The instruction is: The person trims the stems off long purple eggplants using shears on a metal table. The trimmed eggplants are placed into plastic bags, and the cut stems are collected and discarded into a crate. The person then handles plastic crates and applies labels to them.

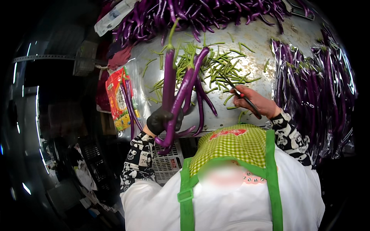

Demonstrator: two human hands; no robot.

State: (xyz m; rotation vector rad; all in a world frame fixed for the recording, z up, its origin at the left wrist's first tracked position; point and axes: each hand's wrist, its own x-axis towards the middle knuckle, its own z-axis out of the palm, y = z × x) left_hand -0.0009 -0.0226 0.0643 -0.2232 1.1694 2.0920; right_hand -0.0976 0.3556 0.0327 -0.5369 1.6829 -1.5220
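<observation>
My left hand (162, 119), in a black glove, is closed around several long purple eggplants (182, 89). Their green stems point away from me, and their curved lower ends hang past the table edge. My bare right hand (251, 101) grips black-handled snips (245, 99) with a red part at the pivot. The dark blades point up and left over a scatter of cut green stems (222, 68) on the metal table (254, 37). Between my hands, two thinner eggplants (201, 106) lie on the table; whether my left hand also holds them, I cannot tell.
A large heap of eggplants (202, 11) covers the table's far side. Clear-wrapped eggplant bundles (306, 83) lie at right. On the left, two thin eggplants (129, 101) rest over a red printed plastic bag (117, 95). A white plastic crate (167, 164) stands below the table edge.
</observation>
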